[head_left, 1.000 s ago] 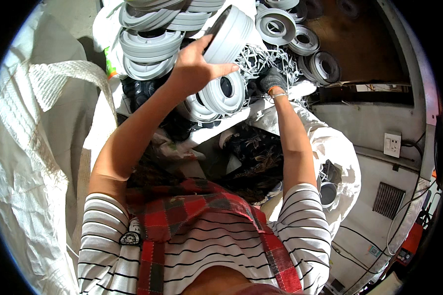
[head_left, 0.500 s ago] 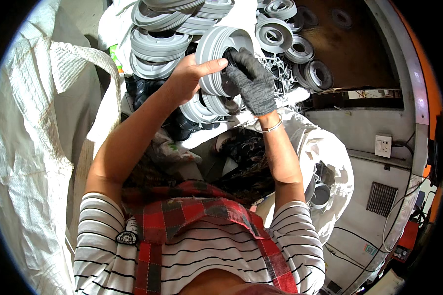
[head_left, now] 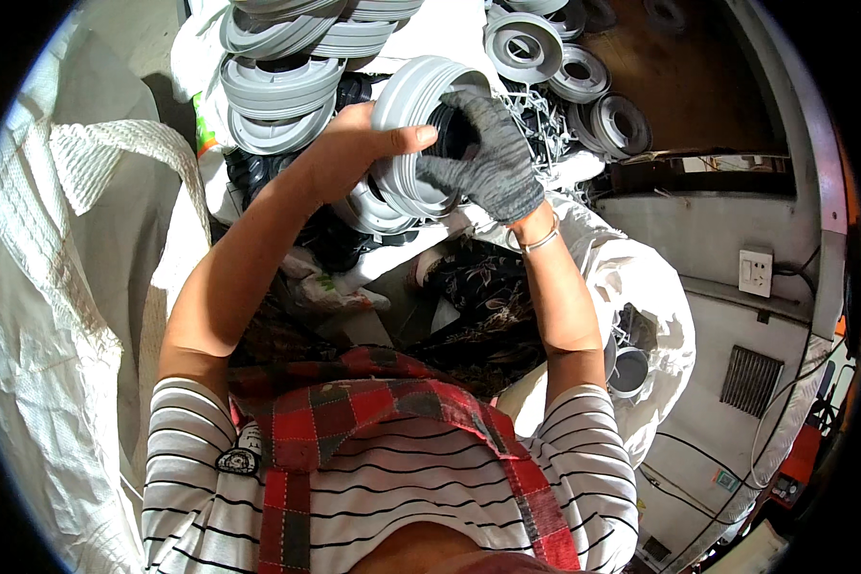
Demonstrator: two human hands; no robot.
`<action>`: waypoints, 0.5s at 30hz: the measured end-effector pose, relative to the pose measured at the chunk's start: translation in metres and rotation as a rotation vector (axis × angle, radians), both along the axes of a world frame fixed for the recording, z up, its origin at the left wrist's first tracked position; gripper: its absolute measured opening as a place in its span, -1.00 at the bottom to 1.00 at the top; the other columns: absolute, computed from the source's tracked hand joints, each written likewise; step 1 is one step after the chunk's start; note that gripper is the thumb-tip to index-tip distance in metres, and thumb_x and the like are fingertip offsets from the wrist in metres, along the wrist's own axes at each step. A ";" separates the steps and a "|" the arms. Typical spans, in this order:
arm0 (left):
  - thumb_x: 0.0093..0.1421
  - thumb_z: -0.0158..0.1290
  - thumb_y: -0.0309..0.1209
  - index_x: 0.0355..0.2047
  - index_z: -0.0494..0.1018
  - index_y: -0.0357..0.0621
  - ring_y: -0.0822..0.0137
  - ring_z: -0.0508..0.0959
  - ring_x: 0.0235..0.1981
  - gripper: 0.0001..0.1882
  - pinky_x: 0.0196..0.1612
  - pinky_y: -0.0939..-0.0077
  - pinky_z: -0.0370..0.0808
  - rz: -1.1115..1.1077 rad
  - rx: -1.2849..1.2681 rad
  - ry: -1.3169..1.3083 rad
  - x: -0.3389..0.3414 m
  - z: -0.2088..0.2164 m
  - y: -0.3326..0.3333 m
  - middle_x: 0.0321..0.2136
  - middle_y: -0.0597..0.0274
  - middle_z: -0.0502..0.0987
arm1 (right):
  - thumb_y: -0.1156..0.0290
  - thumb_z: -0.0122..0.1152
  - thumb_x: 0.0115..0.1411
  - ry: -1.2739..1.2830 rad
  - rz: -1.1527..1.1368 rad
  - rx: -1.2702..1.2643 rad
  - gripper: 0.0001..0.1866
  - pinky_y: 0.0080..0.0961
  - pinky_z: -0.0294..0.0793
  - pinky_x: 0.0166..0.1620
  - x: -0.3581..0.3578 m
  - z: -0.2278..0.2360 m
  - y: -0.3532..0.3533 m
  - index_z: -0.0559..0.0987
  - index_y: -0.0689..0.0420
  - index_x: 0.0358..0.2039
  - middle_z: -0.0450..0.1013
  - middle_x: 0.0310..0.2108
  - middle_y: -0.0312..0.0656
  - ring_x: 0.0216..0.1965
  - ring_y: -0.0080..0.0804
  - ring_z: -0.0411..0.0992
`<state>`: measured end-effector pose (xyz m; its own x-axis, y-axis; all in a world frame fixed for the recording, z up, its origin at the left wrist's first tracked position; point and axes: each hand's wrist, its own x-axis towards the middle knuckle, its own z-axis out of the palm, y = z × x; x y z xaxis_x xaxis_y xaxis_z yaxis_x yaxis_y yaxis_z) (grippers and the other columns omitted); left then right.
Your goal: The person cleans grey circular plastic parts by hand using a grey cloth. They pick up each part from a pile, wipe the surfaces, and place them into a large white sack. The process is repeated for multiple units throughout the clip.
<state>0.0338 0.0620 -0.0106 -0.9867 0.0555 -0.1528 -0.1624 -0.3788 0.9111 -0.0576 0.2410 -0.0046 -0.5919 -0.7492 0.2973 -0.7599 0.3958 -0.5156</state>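
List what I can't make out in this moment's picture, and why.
Head view: the fingers of the left hand, thumb aside, are hidden behind the grey ring.
Head view: the exact grip of the gloved right hand on the black part is lost, dark against dark.
Head view: the stacked grey rings are cut off by the top edge.
Head view: folds and shadow hide much inside the white bag at right.

Both forearms [head_left: 244, 244] angle forward and inward, the bare left hand [head_left: 354, 139] clasping with thumb straight, the gloved right hand [head_left: 497, 158] facing it, thumb and fingers spread.
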 end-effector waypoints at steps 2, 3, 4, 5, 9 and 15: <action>-0.02 0.21 -0.14 -0.18 0.41 -0.33 0.46 0.48 -0.39 -0.47 -0.31 0.59 0.41 0.036 -0.054 0.034 -0.001 -0.005 0.007 -0.44 0.27 0.49 | 0.11 0.41 -0.22 -0.052 -0.074 -0.154 -0.27 -0.30 0.37 -0.04 -0.002 -0.007 -0.001 0.40 0.26 -0.07 0.39 -0.16 0.04 -0.12 -0.08 0.38; -0.02 0.21 -0.13 -0.18 0.41 -0.32 0.46 0.47 -0.40 -0.46 -0.32 0.59 0.40 0.044 -0.154 0.051 -0.001 -0.007 0.009 -0.45 0.26 0.49 | 0.11 0.41 -0.22 -0.081 -0.126 -0.166 -0.28 -0.29 0.37 -0.04 -0.001 -0.012 -0.001 0.40 0.27 -0.08 0.39 -0.16 0.05 -0.12 -0.07 0.38; -0.02 0.21 -0.13 -0.18 0.41 -0.32 0.46 0.47 -0.41 -0.46 -0.34 0.60 0.40 0.057 -0.254 0.067 -0.001 -0.009 0.012 -0.45 0.26 0.49 | 0.12 0.40 -0.21 -0.111 -0.174 -0.176 -0.28 -0.29 0.37 -0.05 0.000 -0.017 0.000 0.40 0.28 -0.09 0.39 -0.16 0.05 -0.13 -0.06 0.38; -0.02 0.21 -0.12 -0.18 0.41 -0.31 0.47 0.47 -0.42 -0.46 -0.35 0.60 0.39 0.070 -0.353 0.083 0.000 -0.010 0.013 -0.46 0.25 0.49 | 0.12 0.40 -0.21 -0.141 -0.222 -0.186 -0.28 -0.28 0.37 -0.06 0.000 -0.021 -0.001 0.40 0.29 -0.09 0.39 -0.16 0.06 -0.13 -0.05 0.38; -0.06 0.26 -0.11 -0.22 0.42 -0.29 0.47 0.46 -0.48 -0.46 -0.39 0.56 0.39 0.060 -0.472 0.164 0.006 -0.011 0.017 -0.48 0.24 0.51 | 0.17 0.32 -0.07 -0.420 -0.335 -0.335 -0.50 -0.36 0.44 -0.21 -0.001 -0.028 -0.006 0.45 0.30 -0.24 0.45 -0.36 0.00 -0.31 -0.22 0.44; -0.08 0.14 -0.51 0.17 0.13 -0.30 0.02 0.04 0.27 -0.24 0.28 0.14 -0.03 -0.068 -1.025 0.849 0.002 -0.015 0.016 0.21 -0.06 0.12 | 0.09 -0.10 0.26 -1.627 0.235 -1.083 -0.49 -0.36 0.33 0.11 -0.024 -0.083 0.020 0.26 0.08 0.13 0.33 0.05 -0.14 0.03 -0.32 0.33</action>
<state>0.0353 0.0779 -0.0258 -0.7962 0.3383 0.5016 0.6023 0.5207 0.6051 -0.0817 0.2609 -0.0880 -0.6629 -0.7484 -0.0237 0.6212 -0.5319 -0.5755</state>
